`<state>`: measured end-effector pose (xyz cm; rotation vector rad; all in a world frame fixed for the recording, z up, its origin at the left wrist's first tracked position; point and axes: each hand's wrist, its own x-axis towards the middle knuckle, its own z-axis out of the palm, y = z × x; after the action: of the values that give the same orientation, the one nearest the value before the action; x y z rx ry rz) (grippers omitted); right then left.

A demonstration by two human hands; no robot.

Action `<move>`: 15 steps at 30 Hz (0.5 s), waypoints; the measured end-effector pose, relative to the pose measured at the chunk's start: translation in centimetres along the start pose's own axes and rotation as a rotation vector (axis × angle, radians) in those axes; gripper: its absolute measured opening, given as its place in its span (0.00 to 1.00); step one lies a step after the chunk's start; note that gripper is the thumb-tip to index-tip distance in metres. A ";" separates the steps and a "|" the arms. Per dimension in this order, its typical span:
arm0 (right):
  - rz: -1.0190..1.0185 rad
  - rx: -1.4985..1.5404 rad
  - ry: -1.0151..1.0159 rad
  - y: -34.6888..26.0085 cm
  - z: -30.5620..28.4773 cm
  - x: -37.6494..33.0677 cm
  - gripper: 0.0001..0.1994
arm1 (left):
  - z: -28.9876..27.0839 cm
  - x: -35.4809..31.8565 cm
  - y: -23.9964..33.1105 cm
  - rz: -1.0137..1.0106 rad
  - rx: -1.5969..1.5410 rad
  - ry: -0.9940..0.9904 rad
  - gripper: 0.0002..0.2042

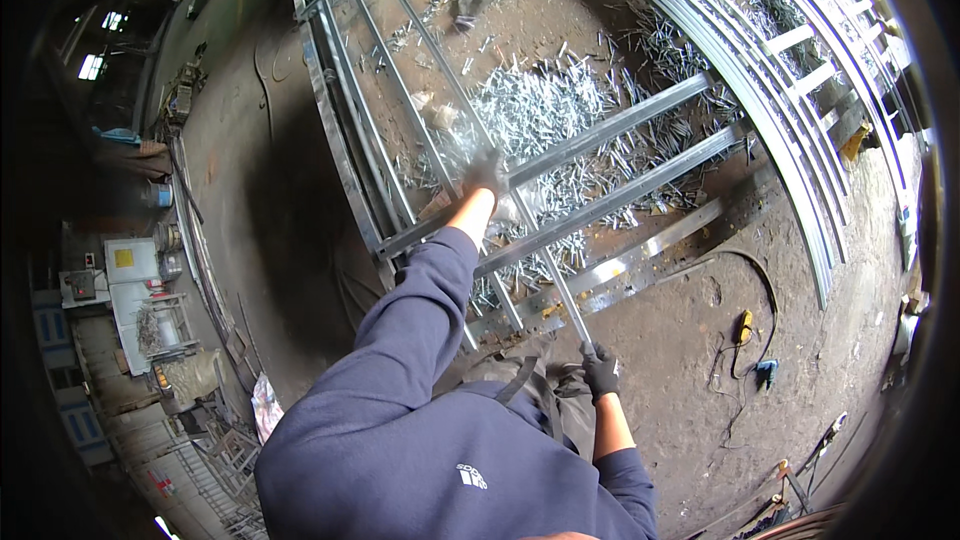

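Observation:
A long thin metal bar (555,275) runs away from me across a metal rack, sloping to the far left. My right hand (600,370), in a dark glove, is closed round its near end. My left hand (484,172), also gloved, is stretched forward at the middle of that bar, beside a square-tube rail. Motion smears its fingers, so I cannot see whether they grip the bar. More thin bars (405,90) lie alongside to the left. Two square-tube rails (615,135) cross below them.
A heap of short shiny metal pieces (545,100) covers the ground under the rack. Long metal profiles (745,55) are stacked at the right. A loose glove (477,5) lies at the far side. Cable, a yellow device (745,327) and a blue connector (767,372) lie right.

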<state>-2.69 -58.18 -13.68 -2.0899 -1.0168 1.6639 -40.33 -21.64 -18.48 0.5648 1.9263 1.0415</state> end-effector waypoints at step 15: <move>-0.002 -0.049 0.119 -1.8 0.4 -0.8 0.25 | -0.4 2.0 -2.5 -0.097 0.137 -0.044 0.22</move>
<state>-3.73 -57.50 -12.12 -2.1888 -1.0314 1.5078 -41.72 -21.77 -21.41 0.5602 1.9763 0.8336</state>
